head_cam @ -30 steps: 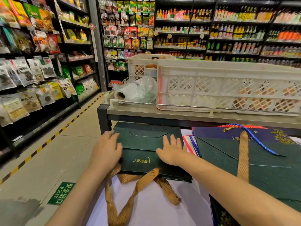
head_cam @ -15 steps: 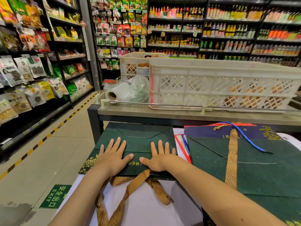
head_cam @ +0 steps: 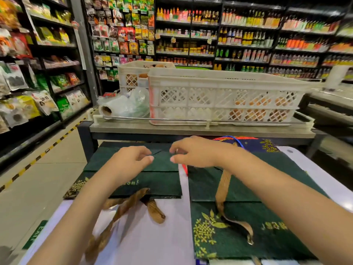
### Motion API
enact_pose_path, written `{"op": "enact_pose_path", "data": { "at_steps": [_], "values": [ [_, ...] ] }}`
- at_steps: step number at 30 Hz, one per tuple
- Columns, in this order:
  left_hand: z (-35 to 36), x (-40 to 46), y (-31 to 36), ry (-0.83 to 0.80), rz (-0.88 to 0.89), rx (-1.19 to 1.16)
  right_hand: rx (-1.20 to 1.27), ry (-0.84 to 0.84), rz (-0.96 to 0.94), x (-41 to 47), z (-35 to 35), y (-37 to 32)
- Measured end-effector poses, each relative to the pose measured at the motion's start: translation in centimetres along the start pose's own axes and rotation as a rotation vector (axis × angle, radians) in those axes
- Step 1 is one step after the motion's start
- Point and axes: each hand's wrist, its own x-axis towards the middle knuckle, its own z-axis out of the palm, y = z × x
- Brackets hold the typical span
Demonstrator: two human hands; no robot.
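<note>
Hands, left [head_cam: 131, 161] and right [head_cam: 193, 153], loosely curled and empty above flat green bag [head_cam: 162, 181].

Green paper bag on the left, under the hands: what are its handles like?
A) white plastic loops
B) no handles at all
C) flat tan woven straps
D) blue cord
C: flat tan straps trail from the green bag at its near edge onto the white surface.

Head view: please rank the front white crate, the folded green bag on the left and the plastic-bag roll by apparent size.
1. front white crate: widest and tallest in frame, though farther from the camera.
2. folded green bag: nearer, yet it looks smaller; it is partly covered.
3. plastic-bag roll: clearly the smallest.
</note>
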Motion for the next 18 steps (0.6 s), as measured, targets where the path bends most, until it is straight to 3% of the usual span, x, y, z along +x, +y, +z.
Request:
{"op": "enact_pose_path", "data": {
  "at_steps": [8, 18],
  "values": [
    [3.2, -3.7, 9.3, -0.023, 0.233, -0.005, -0.005, 0.094, 0.16, -10.6, 1.4, 7.8],
    [9.3, -7.9, 11.7, -0.06, 0.366, 0.032, 0.025, 0.118, 0.157, -18.3, 6.5, 9.6]
  ]
}}
